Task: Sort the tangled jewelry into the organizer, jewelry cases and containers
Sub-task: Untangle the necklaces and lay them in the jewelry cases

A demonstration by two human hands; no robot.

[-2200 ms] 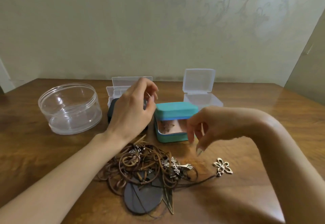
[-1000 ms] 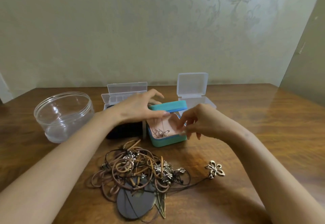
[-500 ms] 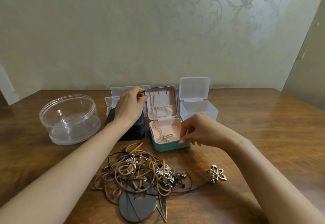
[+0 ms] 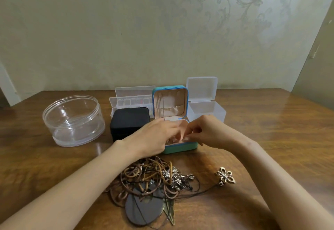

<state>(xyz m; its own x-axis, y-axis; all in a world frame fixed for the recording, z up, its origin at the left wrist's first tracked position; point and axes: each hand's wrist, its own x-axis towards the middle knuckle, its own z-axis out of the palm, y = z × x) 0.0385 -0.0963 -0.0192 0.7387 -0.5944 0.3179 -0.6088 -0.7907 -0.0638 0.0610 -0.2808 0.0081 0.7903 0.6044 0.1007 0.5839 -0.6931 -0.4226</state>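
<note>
Hands meet over the open teal jewelry case (image 4: 180, 147), which stands near the middle of the tabletop (image 4: 271, 130), a little toward its far edge. We see its lid upright, with a pale lining and a thin chain hanging down the inside. The left hand (image 4: 155, 137) reaches into the lower tray with curled fingers. The right hand (image 4: 207, 132) brings thumb and forefinger close together at the front rim of the tray. Whether either hand really holds something we cannot tell, because the fingers hide the tray.

Just beside the teal case on its left stands a closed black case (image 4: 129, 121), and behind that a clear organizer (image 4: 132, 100) with small compartments, its lid open. On the right is a clear box (image 4: 206, 110) with its lid raised. A round clear container (image 4: 74, 121) stands toward the left edge.

Near the front edge lies the tangle of cords (image 4: 150, 177) with metal charms, partly over a dark disc pendant (image 4: 144, 210). A flower pendant (image 4: 225, 176) lies to its right on a thin dark cord.
</note>
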